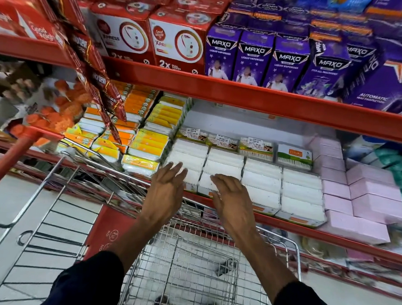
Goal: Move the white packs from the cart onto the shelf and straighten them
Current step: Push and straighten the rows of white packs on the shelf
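- Two bare hands reach over a silver wire shopping cart (187,258) toward a red metal store shelf (285,223) stocked with rows of white plastic-wrapped packs (262,180).
- The left hand (166,190) hovers palm down at the front of the leftmost row of white packs, fingers spread and holding nothing.
- The right hand (232,199) lies flat, fingers spread, over the front pack of the second row; whether it presses the pack or only hovers just above cannot be told.
- The white packs lie on the shelf in four rows running front to back, side by side and touching, their front edges roughly even with the shelf lip.
- Behind them stand small clear boxes of cotton buds (256,148) with printed labels.
- Left of the white packs sit stacks of yellow-and-orange wrapped packs (148,146); right of them, pale pink boxes (358,194) are stacked in steps.
- The cart's basket below the arms shows bare wire mesh and the floor beneath; no white pack is visible inside it.
- On the red shelf above, purple "MAXO" liquid vaporiser cartons (254,58) stand upright beside red-and-white cartons (179,43).
- A strip of red sachets (100,83) hangs diagonally across the upper left.
- Dark sleeves (86,285) cover both forearms from mid-arm down.
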A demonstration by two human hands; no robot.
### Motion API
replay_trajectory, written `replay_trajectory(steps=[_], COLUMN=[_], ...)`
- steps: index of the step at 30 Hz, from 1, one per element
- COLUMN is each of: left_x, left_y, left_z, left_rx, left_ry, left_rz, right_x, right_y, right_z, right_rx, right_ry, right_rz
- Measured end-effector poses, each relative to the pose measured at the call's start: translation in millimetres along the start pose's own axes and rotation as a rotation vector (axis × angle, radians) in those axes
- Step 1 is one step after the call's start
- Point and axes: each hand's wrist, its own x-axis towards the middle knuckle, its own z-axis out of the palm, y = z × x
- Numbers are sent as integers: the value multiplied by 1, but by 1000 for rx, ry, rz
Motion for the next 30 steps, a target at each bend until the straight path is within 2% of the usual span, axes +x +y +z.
replay_trajectory(steps=[8,18,23,30], left_x=[-35,-36,-26,-12], left_y=[-6,11,60,117], left_z=[25,26,32,63], left_rx=[-4,32,34,61], left_ry=[-119,-132,-143,-231], left_rz=[115,129,281,417], right_x=[-33,-39,-61,-86], right_y=[-5,1,40,100], right_z=[27,19,-10,-32], right_rx=[-91,-109,-121,-167], right_ry=[-134,-118,3,56], right_rz=[-55,-39,130,322])
